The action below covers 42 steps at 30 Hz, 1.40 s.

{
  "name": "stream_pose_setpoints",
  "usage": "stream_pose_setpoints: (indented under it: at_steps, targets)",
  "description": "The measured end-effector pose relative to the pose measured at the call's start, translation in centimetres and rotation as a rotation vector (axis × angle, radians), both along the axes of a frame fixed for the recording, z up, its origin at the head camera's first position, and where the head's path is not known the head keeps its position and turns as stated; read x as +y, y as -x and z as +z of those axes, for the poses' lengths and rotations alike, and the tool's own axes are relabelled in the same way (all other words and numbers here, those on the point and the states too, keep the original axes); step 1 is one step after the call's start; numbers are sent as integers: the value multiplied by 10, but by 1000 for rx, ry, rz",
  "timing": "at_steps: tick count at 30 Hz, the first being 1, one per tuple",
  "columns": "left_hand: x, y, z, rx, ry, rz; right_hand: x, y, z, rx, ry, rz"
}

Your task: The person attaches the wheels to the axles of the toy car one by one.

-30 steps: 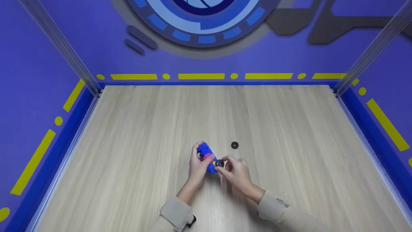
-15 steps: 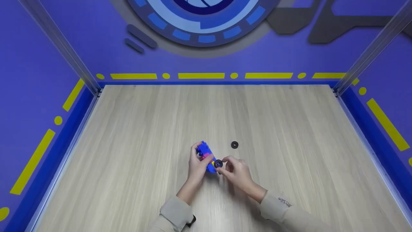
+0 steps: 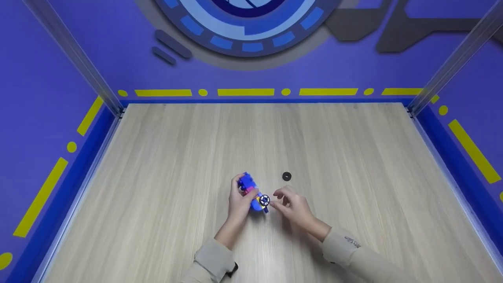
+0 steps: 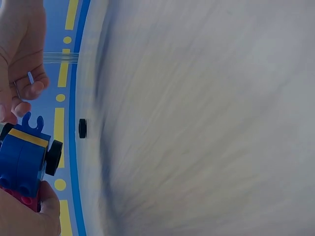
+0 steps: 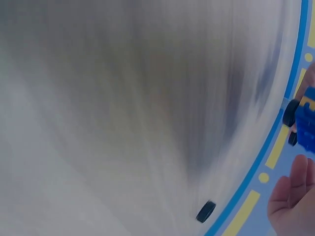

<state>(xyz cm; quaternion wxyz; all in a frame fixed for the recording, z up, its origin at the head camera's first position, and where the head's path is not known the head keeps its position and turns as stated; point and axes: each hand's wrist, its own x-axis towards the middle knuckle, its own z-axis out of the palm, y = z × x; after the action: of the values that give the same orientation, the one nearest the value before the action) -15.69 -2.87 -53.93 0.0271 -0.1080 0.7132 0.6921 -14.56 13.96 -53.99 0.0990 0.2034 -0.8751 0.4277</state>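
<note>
My left hand (image 3: 239, 202) grips a toy block vehicle (image 3: 247, 181), blue with pink-red and yellow parts, above the table; the thumb lies across its middle. A black wheel (image 3: 264, 200) with a light-patterned hub sits on the side toward my right hand. That right hand (image 3: 295, 207) is just beside the wheel with bent, parted fingers and nothing between them; whether the thumb tip touches the wheel I cannot tell. In the left wrist view a blue hook (image 4: 32, 124) sticks out of the vehicle's end. More dark wheels (image 5: 293, 138) show in the right wrist view.
A loose black tire or wheel (image 3: 287, 176) lies on the wood-grain table (image 3: 188, 157), beyond my right hand. Blue-purple panels (image 3: 251, 80) with yellow markings and metal posts (image 3: 84, 63) bound the table at the back and sides.
My right hand has let go of the wheel and drawn slightly right, its fingers spreading. The wheel stays at the vehicle, which has turned slightly. The left hand keeps its grip.
</note>
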Motion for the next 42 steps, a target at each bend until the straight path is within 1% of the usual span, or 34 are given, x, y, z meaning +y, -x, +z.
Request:
stream_pose_setpoints:
  at_steps: [5,7,9,13,16,21,26,33,39,42]
  targets:
    - [-1,-6,17,-6,-26,2,7,8,0,-47,1,-36]
    - [-1,-7,21,3,-25,9,9,12,0,-81,8,-59]
    - [-1,-6,19,5,-34,21,11,16,0,-119,16,-79]
    - [-1,-1,6,1,-30,30,14,23,-2,-229,48,-113]
    - [-1,1,-1,-6,-17,24,17,30,-4,-327,115,-129]
    - [0,1,-3,-21,-24,15,21,42,-7,-480,231,-155]
    - [1,0,-1,-35,-34,13,25,52,-11,-586,254,-172]
    - [1,0,0,-39,-30,11,28,64,-14,-647,295,-188]
    - [0,0,1,-52,-83,6,32,75,-17,-675,250,-231]
    - [0,0,1,-47,-86,5,33,78,-18,-677,239,-244]
